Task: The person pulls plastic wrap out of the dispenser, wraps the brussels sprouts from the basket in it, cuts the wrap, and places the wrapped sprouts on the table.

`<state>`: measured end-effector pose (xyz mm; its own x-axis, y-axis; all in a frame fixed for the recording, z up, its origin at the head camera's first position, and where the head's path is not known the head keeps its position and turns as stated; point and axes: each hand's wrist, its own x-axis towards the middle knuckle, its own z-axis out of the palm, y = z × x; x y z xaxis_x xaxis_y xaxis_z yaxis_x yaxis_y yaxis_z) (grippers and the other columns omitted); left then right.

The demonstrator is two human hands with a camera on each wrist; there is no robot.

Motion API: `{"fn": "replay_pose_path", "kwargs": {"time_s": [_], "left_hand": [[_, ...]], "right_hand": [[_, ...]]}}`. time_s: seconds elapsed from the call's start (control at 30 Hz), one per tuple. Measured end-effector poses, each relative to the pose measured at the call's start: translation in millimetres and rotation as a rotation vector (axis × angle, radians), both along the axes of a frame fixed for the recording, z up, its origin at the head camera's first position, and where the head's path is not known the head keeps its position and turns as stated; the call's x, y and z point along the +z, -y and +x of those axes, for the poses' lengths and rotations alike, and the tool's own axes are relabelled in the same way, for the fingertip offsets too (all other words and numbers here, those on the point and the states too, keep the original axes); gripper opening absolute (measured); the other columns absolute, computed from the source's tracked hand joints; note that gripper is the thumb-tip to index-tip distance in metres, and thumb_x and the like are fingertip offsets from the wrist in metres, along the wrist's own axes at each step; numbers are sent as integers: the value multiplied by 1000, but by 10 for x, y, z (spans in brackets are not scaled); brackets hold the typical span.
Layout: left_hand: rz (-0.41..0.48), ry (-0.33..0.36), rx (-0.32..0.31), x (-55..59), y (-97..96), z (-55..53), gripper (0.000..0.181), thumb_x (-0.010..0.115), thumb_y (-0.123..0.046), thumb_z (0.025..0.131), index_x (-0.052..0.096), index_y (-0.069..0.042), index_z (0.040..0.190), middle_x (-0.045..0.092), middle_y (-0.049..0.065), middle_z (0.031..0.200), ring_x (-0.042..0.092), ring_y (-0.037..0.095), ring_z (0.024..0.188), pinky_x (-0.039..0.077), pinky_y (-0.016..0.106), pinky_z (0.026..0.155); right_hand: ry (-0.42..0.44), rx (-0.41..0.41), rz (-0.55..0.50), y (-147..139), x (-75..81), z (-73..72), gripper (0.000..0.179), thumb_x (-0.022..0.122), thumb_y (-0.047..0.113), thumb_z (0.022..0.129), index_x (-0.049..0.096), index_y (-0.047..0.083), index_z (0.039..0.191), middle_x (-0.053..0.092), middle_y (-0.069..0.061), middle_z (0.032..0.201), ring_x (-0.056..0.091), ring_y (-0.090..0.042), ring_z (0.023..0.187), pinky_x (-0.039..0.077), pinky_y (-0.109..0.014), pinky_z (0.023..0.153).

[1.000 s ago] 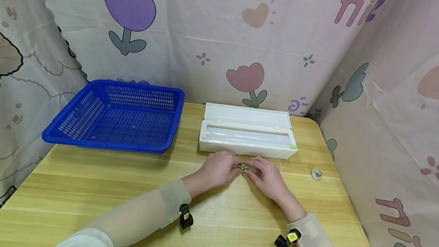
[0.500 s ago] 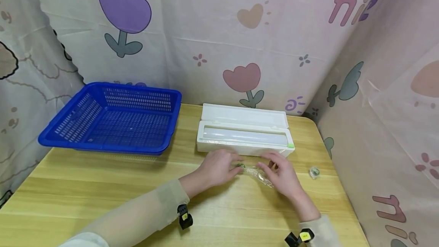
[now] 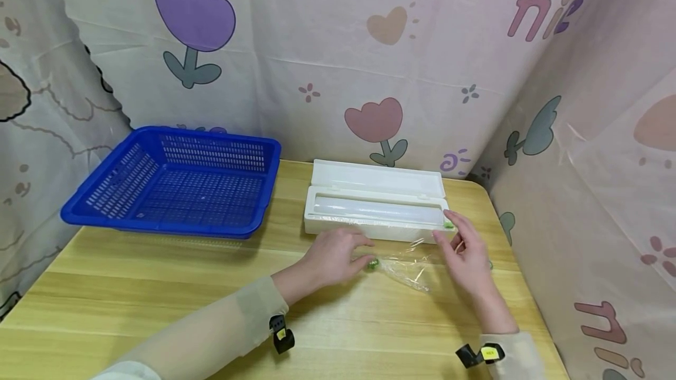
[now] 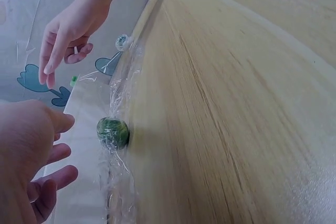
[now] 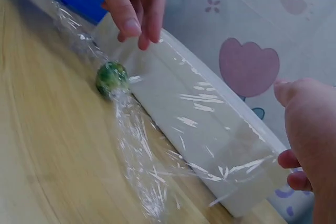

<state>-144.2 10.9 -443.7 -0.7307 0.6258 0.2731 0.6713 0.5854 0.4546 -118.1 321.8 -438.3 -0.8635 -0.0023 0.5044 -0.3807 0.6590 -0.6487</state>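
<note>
A small green ball (image 4: 113,132), leafy-looking like a Brussels sprout, lies wrapped in cling film on the table. Twisted film (image 3: 406,274) trails from it to the right, and a clear sheet stretches up to the white cling film box (image 3: 343,227). My left hand (image 3: 335,257) is just left of the ball with relaxed, parted fingers; the left wrist view has a gap between them and the ball. My right hand (image 3: 467,254) is at the box's right end, fingers loosely bent beside the green slider (image 3: 449,223), holding nothing visible.
The box's lid (image 3: 377,177) is raised, showing the film roll (image 3: 377,208) inside. A blue plastic basket (image 3: 253,228) stands at the back left. Another small wrapped ball (image 4: 122,42) lies near the table's right edge, mostly hidden behind my right hand in the head view.
Both hands were pinching the wrapped ball's film ends; they have let go. My right hand has moved right and up to the box's end. My left hand has stayed nearly in place.
</note>
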Motion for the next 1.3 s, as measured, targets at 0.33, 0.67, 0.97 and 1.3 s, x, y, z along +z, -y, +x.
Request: {"fn": "replay_pose_path", "kwargs": {"time_s": [0.33, 0.67, 0.97, 1.3], "left_hand": [[13, -8, -12, -6, 18, -2, 29, 77, -37, 98, 80, -17, 119, 77, -3, 116, 71, 13, 85, 39, 19, 45], [-2, -15, -11, -23, 16, 3, 29, 78, -37, 97, 80, -18, 120, 77, -3, 116, 62, 7, 74, 37, 20, 41], [-7, -1, -13, 4, 24, 18, 28, 78, -36, 97, 80, -19, 120, 77, -2, 119, 65, 10, 76, 36, 20, 40], [-3, 14, -14, 25, 31, 19, 28, 79, -34, 97, 80, -18, 120, 77, -3, 116, 60, 6, 72, 37, 21, 40]], "right_hand": [[91, -70, 43, -159, -59, -18, 54, 74, 10, 100, 55, 2, 151, 57, -17, 146, 50, -13, 65, 43, -18, 54], [240, -119, 43, -261, -208, -104, 61, 68, 27, 106, 46, 3, 158, 54, -14, 148, 56, -18, 72, 45, -22, 58], [276, -103, 38, -294, -298, -229, 67, 70, 27, 105, 41, -1, 159, 52, -19, 140, 56, -20, 78, 45, -21, 69], [336, -44, 47, -332, -318, -281, 71, 66, 32, 107, 33, 6, 165, 48, -22, 137, 51, -23, 89, 45, -24, 76]]}}
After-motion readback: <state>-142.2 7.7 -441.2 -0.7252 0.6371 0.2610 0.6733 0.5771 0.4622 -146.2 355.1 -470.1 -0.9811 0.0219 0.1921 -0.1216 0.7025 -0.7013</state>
